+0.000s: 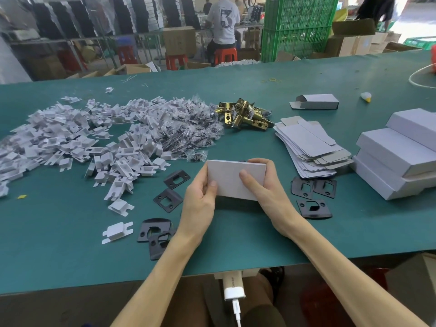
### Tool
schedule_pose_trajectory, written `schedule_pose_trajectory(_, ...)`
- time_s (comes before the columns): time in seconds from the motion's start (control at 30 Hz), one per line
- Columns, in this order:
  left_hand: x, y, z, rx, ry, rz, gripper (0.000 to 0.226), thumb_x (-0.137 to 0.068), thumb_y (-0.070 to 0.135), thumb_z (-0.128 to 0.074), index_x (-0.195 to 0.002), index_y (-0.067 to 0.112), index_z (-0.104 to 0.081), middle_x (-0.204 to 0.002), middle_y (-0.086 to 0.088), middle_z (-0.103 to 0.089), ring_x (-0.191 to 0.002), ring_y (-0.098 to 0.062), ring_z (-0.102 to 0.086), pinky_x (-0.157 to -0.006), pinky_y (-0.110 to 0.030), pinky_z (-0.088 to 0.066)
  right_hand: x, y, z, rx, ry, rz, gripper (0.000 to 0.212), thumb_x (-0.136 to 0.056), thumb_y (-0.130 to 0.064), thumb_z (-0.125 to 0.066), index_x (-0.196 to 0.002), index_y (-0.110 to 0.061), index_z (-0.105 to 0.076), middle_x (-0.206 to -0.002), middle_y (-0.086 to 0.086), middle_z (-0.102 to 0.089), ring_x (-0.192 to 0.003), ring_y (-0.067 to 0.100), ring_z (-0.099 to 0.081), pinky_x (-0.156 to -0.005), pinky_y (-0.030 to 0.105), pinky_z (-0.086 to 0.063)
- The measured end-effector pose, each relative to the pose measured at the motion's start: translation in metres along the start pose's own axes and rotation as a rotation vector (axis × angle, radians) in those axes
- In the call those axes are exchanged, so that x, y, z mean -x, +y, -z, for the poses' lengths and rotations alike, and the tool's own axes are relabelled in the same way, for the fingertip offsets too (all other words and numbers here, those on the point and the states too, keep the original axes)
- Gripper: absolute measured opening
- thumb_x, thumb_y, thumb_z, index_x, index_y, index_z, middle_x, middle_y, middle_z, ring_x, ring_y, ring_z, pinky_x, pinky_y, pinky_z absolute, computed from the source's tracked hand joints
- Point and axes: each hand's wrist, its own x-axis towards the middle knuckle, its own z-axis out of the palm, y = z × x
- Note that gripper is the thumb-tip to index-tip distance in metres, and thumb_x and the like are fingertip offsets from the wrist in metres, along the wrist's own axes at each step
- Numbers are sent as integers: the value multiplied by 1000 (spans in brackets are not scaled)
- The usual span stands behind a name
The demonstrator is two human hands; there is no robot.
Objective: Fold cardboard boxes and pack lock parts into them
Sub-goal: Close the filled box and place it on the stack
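A small white cardboard box [230,177] is held just above the green table [70,244] in front of me. My left hand [200,199] grips its left end, thumb on top. My right hand [264,185] wraps its right end, thumb pressed on the top face. Something dark shows at the box's far edge. Black strike plates lie left of my hands [168,199], near the front [154,230] and to the right [312,208]. Brass latch bolts [245,114] are heaped behind.
A big heap of white plastic inserts [77,140] and bagged screws [193,128] covers the left. Flat box blanks [309,147] fan out at right, finished boxes [398,156] stacked beyond them. One folded open box [316,101] lies farther back. A person sits at a far bench.
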Motion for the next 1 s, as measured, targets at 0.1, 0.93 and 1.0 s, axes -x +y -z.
schedule_pose_trajectory(0.1,0,-1,0,-26,-26,9,53,-108,1,-47,-159,10,-37,-153,-1,-54,-142,-13,-50,-122,-41,-38,0,2,0,56,-17,13,49,-95,-26,-70,-132,-19,-39,-124,5,-53,-91,-4,-60,-78,20,-53)
schedule_pose_trajectory(0.93,-4,0,1,12,84,37,37,-109,22,-53,-144,11,-60,-133,-1,-67,-111,-10,-64,-86,-19,-51,11,-9,-5,1034,-57,369,91,-79,-73,-66,-151,-22,-42,-143,0,-41,-138,19,-27,-116,38,-16)
schedule_pose_trajectory(1.0,-4,-1,1,26,83,37,41,-108,24,-54,-147,11,-56,-137,1,-64,-113,-7,-64,-89,-21,-53,12,-11,1,1214,-156,452,95,-84,-72,-61,-158,-20,-30,-145,4,-41,-136,24,-34,-114,41,-19)
